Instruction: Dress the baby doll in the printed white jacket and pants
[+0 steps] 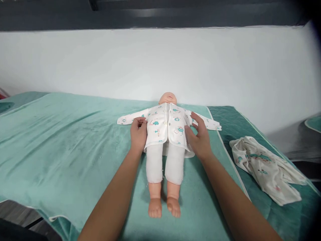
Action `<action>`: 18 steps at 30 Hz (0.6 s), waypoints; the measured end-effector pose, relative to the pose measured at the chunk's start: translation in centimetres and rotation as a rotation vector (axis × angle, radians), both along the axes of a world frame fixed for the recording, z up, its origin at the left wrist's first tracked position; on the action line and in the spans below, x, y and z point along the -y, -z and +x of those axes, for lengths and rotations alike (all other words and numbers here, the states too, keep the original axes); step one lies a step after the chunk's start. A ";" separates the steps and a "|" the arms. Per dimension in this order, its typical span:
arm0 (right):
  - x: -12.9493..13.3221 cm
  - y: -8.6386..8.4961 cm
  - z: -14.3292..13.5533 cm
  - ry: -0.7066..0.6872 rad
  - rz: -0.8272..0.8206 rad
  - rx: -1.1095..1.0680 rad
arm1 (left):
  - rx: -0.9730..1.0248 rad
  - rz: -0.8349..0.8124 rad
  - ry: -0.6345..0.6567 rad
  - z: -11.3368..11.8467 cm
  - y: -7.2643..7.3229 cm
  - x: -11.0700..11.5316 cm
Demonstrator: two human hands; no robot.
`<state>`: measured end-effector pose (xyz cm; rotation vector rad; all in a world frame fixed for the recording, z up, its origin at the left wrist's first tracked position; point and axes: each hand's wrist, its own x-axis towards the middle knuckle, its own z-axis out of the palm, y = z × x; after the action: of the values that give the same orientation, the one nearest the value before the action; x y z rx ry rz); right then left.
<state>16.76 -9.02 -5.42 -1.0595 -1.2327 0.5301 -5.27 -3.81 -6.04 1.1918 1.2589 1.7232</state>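
Note:
A baby doll (pixel 173 167) lies on its back on the green cover, its head toward the wall and its feet toward me. It wears a white printed jacket (pixel 160 127) with both sleeves spread sideways and the front panels meeting at the middle. My left hand (pixel 139 134) is at the jacket's left edge, below the sleeve, with fingers curled; what they hold, if anything, is hidden. Over the jacket's right side, my right hand (pixel 199 137) has its thumb and fingers apart and holds nothing.
A crumpled white printed garment (pixel 268 167) lies on the darker green cover (pixel 225 115) at the right. The light green cover (pixel 62 144) extends left. A white wall (pixel 160 63) stands behind the doll, with a dark beam (pixel 160 15) above.

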 end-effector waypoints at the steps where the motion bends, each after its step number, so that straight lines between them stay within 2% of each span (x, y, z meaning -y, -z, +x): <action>1: 0.2 0.0 -0.3 -0.022 0.004 0.020 | -0.021 -0.018 0.014 0.0 0.1 0.3; 4: 1.4 0.6 -0.6 -0.028 -0.020 0.060 | -0.039 -0.073 0.070 -0.3 0.4 1.2; 8: 4.3 1.9 0.1 0.085 -0.113 0.082 | -0.078 -0.077 0.132 -0.9 0.8 2.4; 12: 6.6 2.6 0.7 0.171 -0.087 0.136 | -0.102 -0.053 0.094 -0.7 0.1 3.1; 15: 7.0 2.1 0.4 0.121 -0.006 0.269 | -0.164 0.088 0.006 -0.2 -1.0 3.9; 18: 7.0 1.6 0.1 0.015 0.038 0.409 | -0.265 0.245 0.080 0.4 -1.9 5.2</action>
<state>16.85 -16.02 -7.04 -1.1798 -1.5833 0.2814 -4.84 -9.02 -4.14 1.6360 1.1534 1.7388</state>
